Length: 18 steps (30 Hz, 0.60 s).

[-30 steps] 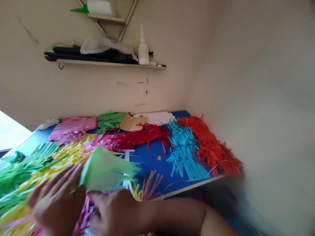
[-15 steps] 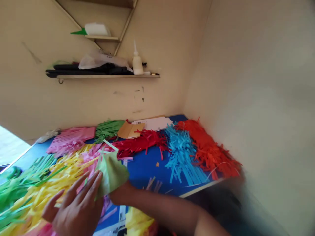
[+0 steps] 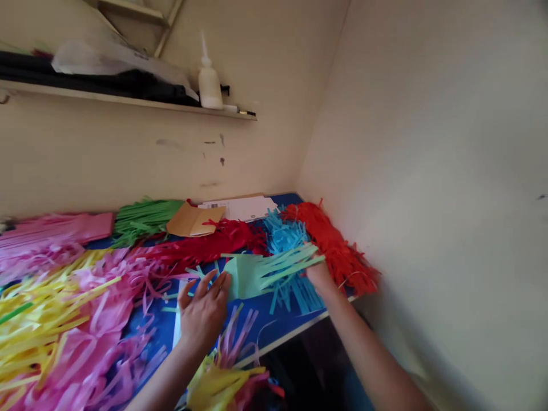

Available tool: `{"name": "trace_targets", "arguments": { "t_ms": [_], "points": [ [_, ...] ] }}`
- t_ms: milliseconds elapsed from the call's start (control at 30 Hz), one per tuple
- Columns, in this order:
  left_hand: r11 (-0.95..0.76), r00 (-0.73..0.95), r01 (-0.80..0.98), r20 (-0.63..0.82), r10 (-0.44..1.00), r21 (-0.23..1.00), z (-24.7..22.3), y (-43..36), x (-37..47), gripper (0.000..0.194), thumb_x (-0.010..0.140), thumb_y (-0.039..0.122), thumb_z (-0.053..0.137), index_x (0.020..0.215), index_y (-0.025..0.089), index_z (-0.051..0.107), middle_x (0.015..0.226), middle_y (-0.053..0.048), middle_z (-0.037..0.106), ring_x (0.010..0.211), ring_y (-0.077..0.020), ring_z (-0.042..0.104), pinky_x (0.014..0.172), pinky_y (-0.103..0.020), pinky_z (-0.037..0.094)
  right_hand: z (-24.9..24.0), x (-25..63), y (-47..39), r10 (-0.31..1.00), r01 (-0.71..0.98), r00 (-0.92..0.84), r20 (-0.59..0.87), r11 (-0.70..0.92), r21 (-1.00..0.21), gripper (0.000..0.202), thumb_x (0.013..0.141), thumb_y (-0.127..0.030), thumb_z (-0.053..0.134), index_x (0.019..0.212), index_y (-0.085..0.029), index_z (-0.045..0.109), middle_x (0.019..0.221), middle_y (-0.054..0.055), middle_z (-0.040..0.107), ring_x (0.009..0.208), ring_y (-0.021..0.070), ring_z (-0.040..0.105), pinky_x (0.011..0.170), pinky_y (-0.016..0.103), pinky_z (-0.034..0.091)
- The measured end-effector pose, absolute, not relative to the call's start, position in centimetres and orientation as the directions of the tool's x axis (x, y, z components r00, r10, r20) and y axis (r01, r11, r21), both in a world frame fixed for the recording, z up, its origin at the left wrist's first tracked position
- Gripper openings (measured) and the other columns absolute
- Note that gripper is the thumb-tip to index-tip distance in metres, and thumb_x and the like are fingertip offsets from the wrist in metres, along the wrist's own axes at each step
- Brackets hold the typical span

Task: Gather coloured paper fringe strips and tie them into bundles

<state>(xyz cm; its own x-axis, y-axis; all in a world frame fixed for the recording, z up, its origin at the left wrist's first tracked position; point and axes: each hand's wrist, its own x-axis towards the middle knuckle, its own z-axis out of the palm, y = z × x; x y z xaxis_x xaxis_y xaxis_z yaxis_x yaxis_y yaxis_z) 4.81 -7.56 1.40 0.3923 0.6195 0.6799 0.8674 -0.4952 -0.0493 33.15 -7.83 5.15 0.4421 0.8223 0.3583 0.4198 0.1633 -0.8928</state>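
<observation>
Green paper, pale and cut into a fringe (image 3: 265,273), hangs between the two hands above the blue table (image 3: 257,319). The left hand (image 3: 203,311) is stretched forward with its back to the camera, fingers spread and straight, their tips touching the uncut end of the fringe. The right hand (image 3: 319,278) reaches further out, near the right wall; it meets the loose strip ends, but those strips cover its fingers, so I cannot tell whether they pinch or lie loose. Both forearms run up from the bottom edge.

The fringe has a solid band at the left and long narrow strips fanning to the right, slightly raised and crossing over the blue strips (image 3: 286,240) lying beneath.

Just right of that, orange strips (image 3: 334,245) lie along the wall. Red strips (image 3: 201,245) stretch behind the fringe, with dark green strips (image 3: 143,216), a brown envelope (image 3: 192,220) and white sheets (image 3: 244,206) at the back. Pink strips (image 3: 98,297) and yellow strips (image 3: 34,319) cover the left of the table. A shelf (image 3: 128,100) above carries a white glue bottle (image 3: 209,85) and a plastic bag (image 3: 107,57).
</observation>
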Motion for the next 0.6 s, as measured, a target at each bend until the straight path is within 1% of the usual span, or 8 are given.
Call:
{"name": "trace_targets", "arguments": {
  "t_ms": [67, 133, 167, 233, 333, 467, 533, 600],
  "points": [
    [-0.523, 0.402, 0.852, 0.658, 0.636, -0.014, 1.2, -7.4, 5.9, 0.044, 0.086, 0.002, 0.043, 0.118, 0.026, 0.062, 0.111, -0.005, 0.075, 0.115, -0.0270, 0.063, 0.101, -0.049, 0.031, 5.7, 34.0, -9.7, 0.721, 0.539, 0.508, 0.471, 0.161, -0.827, 0.033, 0.087, -0.028, 0.047, 0.112, -0.015, 0.064, 0.100, 0.019, 0.066, 0.089, 0.0295, 0.065, 0.080, 0.046, 0.051],
    [-0.547, 0.415, 0.837, 0.641, 0.646, 0.010, 1.5, -7.4, 6.8, 0.039, 0.086, 0.003, 0.044, 0.112, 0.024, 0.065, 0.108, -0.007, 0.076, 0.113, -0.0275, 0.064, 0.101, -0.048, 0.032, 5.5, 31.9, -11.4, 0.708, 0.629, 0.430, 0.560, 0.210, -0.749, 0.033, 0.087, -0.032, 0.052, 0.113, -0.017, 0.065, 0.110, 0.021, 0.065, 0.104, 0.0316, 0.062, 0.091, 0.048, 0.048],
    [-0.559, 0.421, 0.829, 0.634, 0.649, 0.021, 1.7, -7.3, 7.2, 0.037, 0.086, 0.004, 0.045, 0.109, 0.024, 0.066, 0.106, -0.007, 0.076, 0.112, -0.0275, 0.065, 0.100, -0.048, 0.032, 5.1, 30.2, -11.9, 0.754, 0.668, 0.290, 0.590, 0.282, -0.689, 0.036, 0.081, -0.034, 0.062, 0.113, -0.020, 0.067, 0.113, 0.017, 0.067, 0.109, 0.0316, 0.062, 0.098, 0.047, 0.046],
    [-0.576, 0.431, 0.816, 0.621, 0.655, 0.042, 2.1, -7.1, 7.7, 0.035, 0.086, 0.006, 0.046, 0.107, 0.025, 0.066, 0.103, -0.006, 0.077, 0.112, -0.0266, 0.065, 0.101, -0.047, 0.031, 4.3, 26.8, -11.6, 0.809, 0.777, -0.084, 0.582, 0.419, -0.469, 0.057, 0.078, -0.032, 0.068, 0.132, -0.018, 0.058, 0.135, 0.017, 0.058, 0.128, 0.0343, 0.050, 0.112, 0.055, 0.029],
    [-0.574, 0.410, 0.814, 0.615, 0.674, 0.087, 2.2, -6.0, 7.8, 0.035, 0.086, 0.011, 0.049, 0.114, 0.027, 0.063, 0.109, -0.005, 0.076, 0.110, -0.0249, 0.066, 0.104, -0.047, 0.028, 3.9, 24.6, -9.2, 0.821, 0.813, -0.165, 0.547, 0.427, -0.396, 0.041, 0.083, -0.013, 0.056, 0.122, -0.022, 0.065, 0.123, 0.009, 0.068, 0.123, 0.0261, 0.057, 0.117, 0.054, 0.016],
    [-0.499, 0.306, 0.844, 0.590, 0.747, 0.195, 1.1, -3.0, 7.2, 0.054, 0.076, 0.010, 0.051, 0.128, 0.020, 0.056, 0.113, -0.010, 0.075, 0.099, -0.0232, 0.070, 0.094, -0.040, 0.039, 4.6, 26.3, -6.9, 0.771, 0.806, -0.147, 0.619, 0.456, -0.376, 0.041, 0.078, -0.004, 0.049, 0.107, -0.024, 0.071, 0.110, 0.003, 0.074, 0.106, 0.0188, 0.067, 0.116, 0.043, 0.021],
    [-0.469, 0.281, 0.852, 0.555, 0.783, 0.232, 0.6, -1.7, 6.2, 0.051, 0.073, 0.009, 0.050, 0.121, 0.022, 0.063, 0.101, -0.006, 0.078, 0.089, -0.0214, 0.071, 0.084, -0.036, 0.042, 4.5, 26.9, -7.0, 0.699, 0.808, -0.159, 0.697, 0.497, -0.315, 0.039, 0.078, -0.004, 0.049, 0.106, -0.021, 0.070, 0.110, 0.004, 0.074, 0.104, 0.0181, 0.068, 0.114, 0.040, 0.023],
    [-0.445, 0.272, 0.865, 0.527, 0.805, 0.234, 0.7, -1.1, 4.1, 0.044, 0.071, 0.011, 0.051, 0.109, 0.025, 0.070, 0.097, -0.004, 0.078, 0.088, -0.0222, 0.071, 0.085, -0.037, 0.042, 3.6, 26.7, -7.4, 0.613, 0.802, -0.204, 0.763, 0.551, -0.229, 0.035, 0.080, -0.005, 0.049, 0.105, -0.020, 0.068, 0.110, 0.005, 0.074, 0.104, 0.0181, 0.068, 0.113, 0.040, 0.023]
  ]
}}
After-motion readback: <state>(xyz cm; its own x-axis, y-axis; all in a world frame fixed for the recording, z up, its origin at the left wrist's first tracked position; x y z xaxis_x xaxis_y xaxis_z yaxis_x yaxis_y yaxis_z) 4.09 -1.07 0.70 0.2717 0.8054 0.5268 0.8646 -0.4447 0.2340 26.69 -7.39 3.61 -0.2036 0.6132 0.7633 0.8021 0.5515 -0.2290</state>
